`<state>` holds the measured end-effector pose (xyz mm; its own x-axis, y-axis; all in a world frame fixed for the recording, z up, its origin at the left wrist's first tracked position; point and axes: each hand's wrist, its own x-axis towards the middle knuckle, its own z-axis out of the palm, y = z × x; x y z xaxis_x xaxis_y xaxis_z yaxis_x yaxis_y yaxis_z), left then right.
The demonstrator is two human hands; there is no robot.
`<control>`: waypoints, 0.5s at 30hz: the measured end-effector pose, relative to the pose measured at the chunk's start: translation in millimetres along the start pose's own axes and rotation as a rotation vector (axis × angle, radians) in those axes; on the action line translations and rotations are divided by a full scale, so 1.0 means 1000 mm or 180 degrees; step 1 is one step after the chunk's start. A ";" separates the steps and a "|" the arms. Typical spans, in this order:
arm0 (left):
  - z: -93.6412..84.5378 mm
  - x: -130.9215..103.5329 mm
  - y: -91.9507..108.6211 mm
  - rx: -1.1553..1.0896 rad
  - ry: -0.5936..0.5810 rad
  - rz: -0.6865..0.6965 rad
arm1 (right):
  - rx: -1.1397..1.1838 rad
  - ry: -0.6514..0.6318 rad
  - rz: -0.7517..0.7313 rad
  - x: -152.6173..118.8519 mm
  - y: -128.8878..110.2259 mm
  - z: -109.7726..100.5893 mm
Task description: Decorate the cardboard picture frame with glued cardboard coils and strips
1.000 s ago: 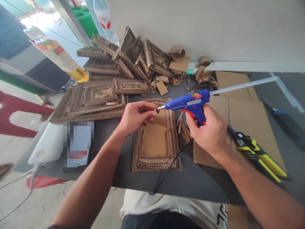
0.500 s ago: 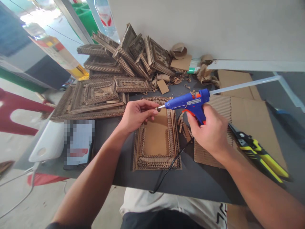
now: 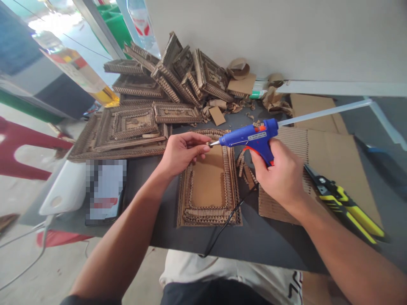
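My right hand (image 3: 282, 173) is wrapped round the handle of a blue glue gun (image 3: 248, 134), with a long clear glue stick (image 3: 327, 111) out of its back end. Thumb and fingertips of my left hand (image 3: 187, 152) pinch a small brown piece (image 3: 209, 144), mostly hidden by the fingers. The gun's metal tip touches or nearly touches that piece. Under both lies a cardboard frame (image 3: 233, 182) with ridged borders round a flat tan centre. A black cord runs across its lower right corner.
Finished-looking cardboard frames (image 3: 133, 123) pile up at the back left. A phone (image 3: 106, 192) and a white power strip (image 3: 63, 190) lie at the left. Yellow-black snips (image 3: 346, 203) rest on cardboard sheets (image 3: 333, 161) at the right. Scraps (image 3: 248, 171) lie beside the frame; bottles stand behind.
The glue gun has shifted very slightly left and down, its tip still at the piece in my left fingers. My left hand has barely moved.
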<state>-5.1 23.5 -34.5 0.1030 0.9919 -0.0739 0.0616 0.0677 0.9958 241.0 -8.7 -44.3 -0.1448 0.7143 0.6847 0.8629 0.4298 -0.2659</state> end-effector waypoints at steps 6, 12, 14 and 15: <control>0.000 0.001 -0.002 -0.0124 -0.0016 0.0039 | -0.0028 -0.0046 0.0078 0.000 0.000 -0.001; 0.000 0.002 -0.001 -0.0171 0.0015 0.0073 | 0.0028 0.0025 -0.0027 0.001 0.000 -0.002; 0.000 0.002 -0.002 -0.0204 0.0029 0.0103 | -0.0023 0.0050 -0.0063 0.001 0.000 -0.001; 0.000 0.002 -0.002 -0.0225 0.0034 0.0124 | -0.0040 0.0048 -0.0080 0.001 0.001 -0.001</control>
<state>-5.2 25.9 -36.4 0.0932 0.9950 -0.0347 -0.0125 0.0360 0.9993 241.9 -8.5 -43.2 -0.1592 0.6948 0.7013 0.8652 0.4404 -0.2399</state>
